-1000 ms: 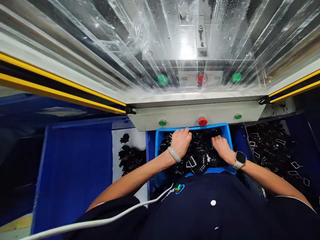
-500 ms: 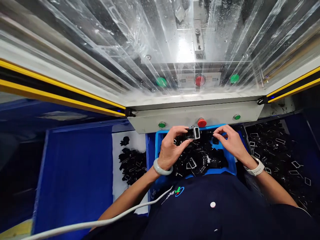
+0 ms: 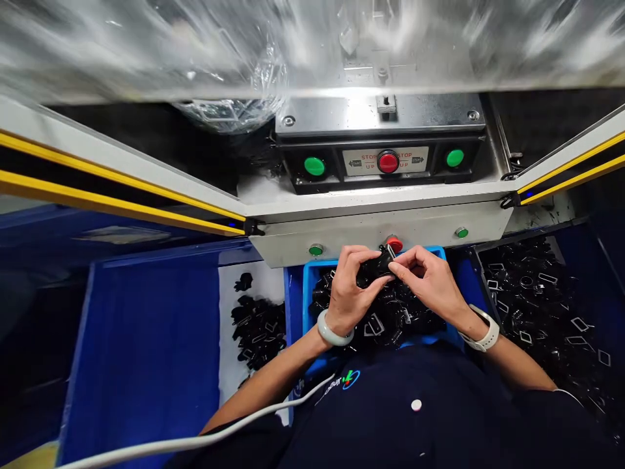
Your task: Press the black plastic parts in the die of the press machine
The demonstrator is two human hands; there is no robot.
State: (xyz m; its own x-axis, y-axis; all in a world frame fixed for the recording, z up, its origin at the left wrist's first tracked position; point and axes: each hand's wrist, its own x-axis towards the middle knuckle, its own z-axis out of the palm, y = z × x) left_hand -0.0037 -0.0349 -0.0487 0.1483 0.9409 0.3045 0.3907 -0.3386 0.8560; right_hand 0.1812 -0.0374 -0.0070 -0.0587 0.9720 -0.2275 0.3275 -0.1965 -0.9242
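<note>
My left hand [image 3: 349,290] and my right hand [image 3: 430,280] meet above a light blue bin [image 3: 306,290] full of small black plastic parts [image 3: 390,316]. Both hands pinch one black part [image 3: 374,269] between them, its pale metal end pointing up toward the machine's front. The left wrist wears a pale bangle, the right wrist a white watch. The fingers of both hands are curled round the part.
A machine stands ahead with a control box [image 3: 385,159] carrying two green buttons and a red stop button, and a lower panel [image 3: 381,231] with similar buttons. Yellow-striped rails run off left and right. A dark tray of black parts [image 3: 541,299] lies right; more parts [image 3: 256,322] on a white sheet lie left.
Both hands rose out of the bin with a black part and came together on it. The clear plastic curtain over the machine lifted, baring the control box.
</note>
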